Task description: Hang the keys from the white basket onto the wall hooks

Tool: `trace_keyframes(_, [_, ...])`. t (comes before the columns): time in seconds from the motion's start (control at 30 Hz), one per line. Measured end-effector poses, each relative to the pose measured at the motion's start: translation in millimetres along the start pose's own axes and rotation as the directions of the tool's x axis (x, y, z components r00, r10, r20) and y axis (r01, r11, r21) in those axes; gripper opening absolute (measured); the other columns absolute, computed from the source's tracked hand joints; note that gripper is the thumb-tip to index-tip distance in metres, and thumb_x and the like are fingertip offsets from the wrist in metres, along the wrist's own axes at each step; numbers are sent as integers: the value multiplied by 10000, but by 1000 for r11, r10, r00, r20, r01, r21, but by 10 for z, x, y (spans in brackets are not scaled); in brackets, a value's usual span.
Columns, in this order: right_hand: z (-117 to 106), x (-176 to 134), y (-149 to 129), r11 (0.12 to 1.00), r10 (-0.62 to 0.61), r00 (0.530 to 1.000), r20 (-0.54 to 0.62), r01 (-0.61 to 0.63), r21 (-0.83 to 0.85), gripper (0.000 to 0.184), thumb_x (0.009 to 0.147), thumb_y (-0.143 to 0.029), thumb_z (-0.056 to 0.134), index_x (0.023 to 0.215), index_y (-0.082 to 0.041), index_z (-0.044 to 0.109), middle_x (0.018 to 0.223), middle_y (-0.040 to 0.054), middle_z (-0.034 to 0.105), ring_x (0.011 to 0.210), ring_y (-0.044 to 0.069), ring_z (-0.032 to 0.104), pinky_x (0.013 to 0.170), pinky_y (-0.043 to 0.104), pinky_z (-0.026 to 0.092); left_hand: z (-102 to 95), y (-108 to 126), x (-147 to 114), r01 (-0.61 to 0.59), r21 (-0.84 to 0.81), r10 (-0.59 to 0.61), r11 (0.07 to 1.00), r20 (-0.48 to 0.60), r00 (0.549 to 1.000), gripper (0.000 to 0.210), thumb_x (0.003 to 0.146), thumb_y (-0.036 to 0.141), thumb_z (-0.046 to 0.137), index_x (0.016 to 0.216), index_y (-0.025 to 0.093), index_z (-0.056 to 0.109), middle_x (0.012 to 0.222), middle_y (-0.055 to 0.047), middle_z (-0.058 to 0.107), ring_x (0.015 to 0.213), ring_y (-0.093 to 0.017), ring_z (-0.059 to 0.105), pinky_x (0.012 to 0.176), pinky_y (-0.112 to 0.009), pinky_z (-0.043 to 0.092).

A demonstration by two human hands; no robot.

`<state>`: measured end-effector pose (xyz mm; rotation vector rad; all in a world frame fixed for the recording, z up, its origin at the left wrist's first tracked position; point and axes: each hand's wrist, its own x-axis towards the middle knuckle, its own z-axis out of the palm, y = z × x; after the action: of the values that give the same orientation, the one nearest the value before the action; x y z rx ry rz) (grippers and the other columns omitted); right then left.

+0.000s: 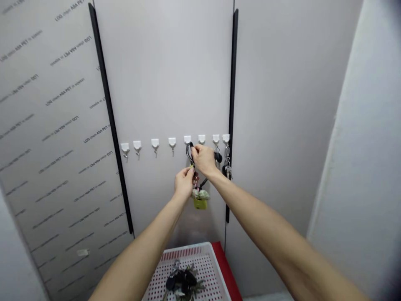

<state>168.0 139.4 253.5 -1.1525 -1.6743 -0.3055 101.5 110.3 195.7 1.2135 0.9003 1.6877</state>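
Observation:
Both of my hands are on a keychain [189,153] with a black loop, close under one of the white hooks [187,139] on the cabinet door. My right hand [204,159] pinches the loop near its top. Just below, my left hand [184,182] is closed around the lower part of the strap. A yellow-green tag [200,204] and a pale green piece dangle beneath my fingers. Whether the loop touches the hook cannot be made out. Two key bunches hang on the hooks at the right, one with silver keys [228,171].
Several white hooks run in a row across the door [163,83], between two long black handles [108,104]. Below stands a white perforated basket [216,267] holding a pile of keys [184,281], on something red [226,267]. A pale wall [363,146] rises at the right.

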Motion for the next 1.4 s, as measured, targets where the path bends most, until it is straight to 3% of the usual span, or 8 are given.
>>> trace_keyframes(0.27, [159,40,0,968,76,981,181,-29,-251,278,706,-243,323,718,-141,581,677,121,588,654,195,533,555,272,368,-76,-166,197,64,153,-70,986,32,997,185,672,213,365,555,116,470,458,1,495,413,-74,463,411,-183,350])
trace_keyframes(0.43, [178,-251,87,994,-29,990,136,43,-97,276,701,-223,338,870,-128,534,731,97,584,709,180,522,647,295,365,-281,-255,137,-68,435,87,898,-24,996,197,630,134,431,799,106,529,810,-68,580,770,-126,517,702,-233,381])
trace_keyframes(0.57, [239,-921,240,993,-96,980,173,82,88,285,686,-203,363,932,-138,492,802,64,568,703,137,506,662,271,363,-697,-478,-272,-213,568,186,795,106,977,296,661,135,399,946,122,476,979,-73,524,890,-118,473,800,-256,344])
trace_keyframes(0.63, [290,-1421,316,983,-131,924,360,75,167,245,682,-197,372,865,-147,527,794,54,573,684,121,504,646,247,368,-954,-670,-620,-212,642,144,737,157,977,264,676,160,387,915,143,499,945,-59,539,864,-118,483,793,-270,354])
trace_keyframes(0.73, [406,-2143,400,984,-122,701,703,-6,177,217,672,-202,388,783,-157,568,747,50,589,676,126,510,632,237,369,-1299,-1036,-1124,-102,772,-23,627,149,989,243,669,167,393,871,159,528,875,-52,562,815,-135,496,761,-286,372])
trace_keyframes(0.83, [519,-2575,421,980,-116,567,815,-67,186,279,662,-273,415,879,-153,543,827,66,573,741,143,498,670,241,361,-1498,-1353,-1415,-50,832,-163,553,167,972,276,635,125,408,875,173,535,896,-53,556,857,-157,477,795,-288,341])
trace_keyframes(1.13, [560,-2673,471,986,-90,558,825,-65,152,241,568,-115,416,770,-153,542,789,50,546,789,145,449,721,238,326,-1488,-1480,-1352,-51,934,-318,352,170,933,237,631,134,404,816,169,547,842,-67,554,836,-177,459,756,-283,319])
trace_keyframes(1.4, [487,-2593,462,965,-70,545,836,-174,194,236,602,-169,403,762,-161,576,791,42,582,763,157,474,717,267,325,-1502,-1471,-1344,112,707,-220,698,63,973,121,625,191,414,664,169,526,633,1,544,613,-119,482,600,-224,355])
